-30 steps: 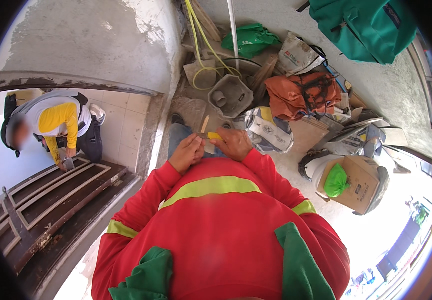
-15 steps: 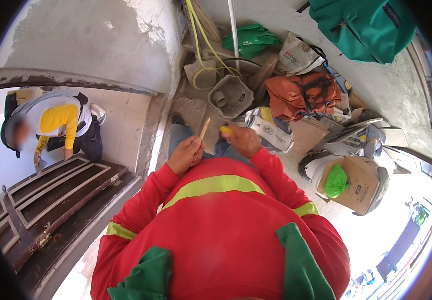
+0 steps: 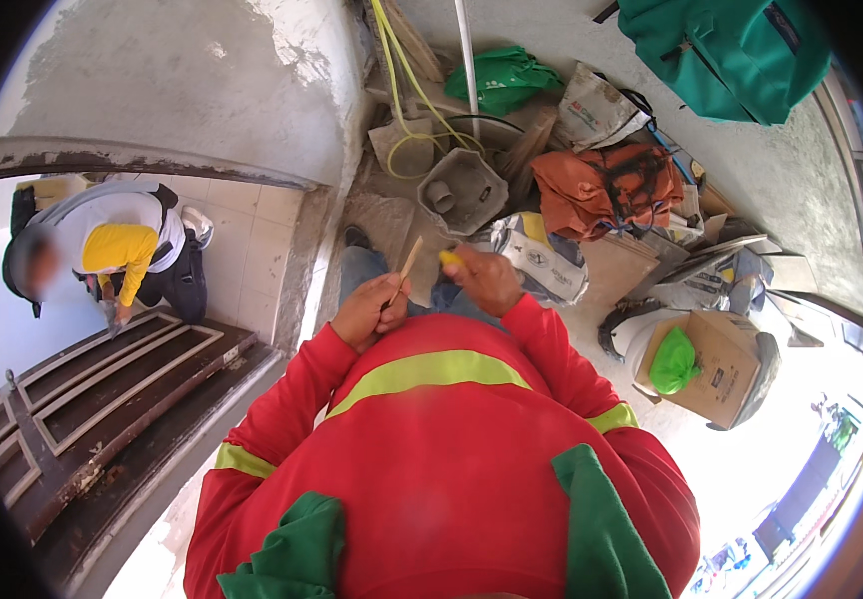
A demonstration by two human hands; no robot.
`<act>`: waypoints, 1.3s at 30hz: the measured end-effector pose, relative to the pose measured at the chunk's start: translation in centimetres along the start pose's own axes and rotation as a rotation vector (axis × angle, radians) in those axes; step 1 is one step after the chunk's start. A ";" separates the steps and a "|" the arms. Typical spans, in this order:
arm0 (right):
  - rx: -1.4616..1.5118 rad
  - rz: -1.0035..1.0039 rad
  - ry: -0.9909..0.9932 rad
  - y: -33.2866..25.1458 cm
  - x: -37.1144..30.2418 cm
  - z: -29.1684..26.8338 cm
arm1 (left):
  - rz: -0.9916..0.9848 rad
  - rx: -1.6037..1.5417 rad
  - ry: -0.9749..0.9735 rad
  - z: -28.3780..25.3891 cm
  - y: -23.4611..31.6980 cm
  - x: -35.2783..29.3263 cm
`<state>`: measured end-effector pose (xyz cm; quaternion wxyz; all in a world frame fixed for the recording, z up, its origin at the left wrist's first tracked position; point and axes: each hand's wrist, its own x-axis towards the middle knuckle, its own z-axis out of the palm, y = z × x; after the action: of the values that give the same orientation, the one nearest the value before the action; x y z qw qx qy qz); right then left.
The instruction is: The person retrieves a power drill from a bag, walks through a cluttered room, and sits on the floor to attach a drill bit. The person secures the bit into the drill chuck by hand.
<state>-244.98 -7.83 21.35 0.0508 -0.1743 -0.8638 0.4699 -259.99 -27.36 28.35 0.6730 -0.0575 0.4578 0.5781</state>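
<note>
My left hand [image 3: 366, 311] is closed in front of my belly around a thin, pale wooden stick [image 3: 409, 263]. The stick's narrow upper end points up and slightly right. Just to its right, my right hand [image 3: 489, 284] is closed on a small yellow object [image 3: 450, 259]. Only the yellow end shows past my fingers; its kind cannot be made out. A gap lies between the stick and the yellow object.
A grey basin [image 3: 476, 195], a cement sack [image 3: 543, 262], an orange-brown cloth bundle [image 3: 601, 190] and a cardboard box [image 3: 721, 371] lie ahead and right. At left, a person [image 3: 117, 250] bends over a dark panelled door [image 3: 132, 384]. A green bag [image 3: 726, 55] hangs upper right.
The stick in my left hand has shifted slightly to the right. My right hand stays almost in place. The other person's arm has moved over the door's far end.
</note>
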 end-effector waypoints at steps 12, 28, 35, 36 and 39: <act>-0.051 -0.146 -0.058 -3.8 0.3 -0.6 | 0.004 0.046 0.022 0.3 -0.5 0.0; -0.158 0.138 0.031 3.9 -0.1 -1.4 | 0.046 0.177 0.047 0.5 -0.6 -0.4; -0.041 -0.115 -0.046 -2.1 0.4 -0.1 | 0.107 0.280 0.109 1.1 -0.6 0.6; -0.046 -0.121 -0.031 -2.1 0.5 0.0 | 0.107 0.278 0.101 1.0 -0.6 0.7; -0.068 -0.131 0.022 -2.1 0.4 0.1 | 0.108 0.273 0.084 0.7 -0.8 0.6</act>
<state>-245.94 -8.78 23.07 0.0850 -0.1239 -0.8882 0.4342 -259.01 -26.73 27.95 0.6228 0.0349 0.5624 0.5428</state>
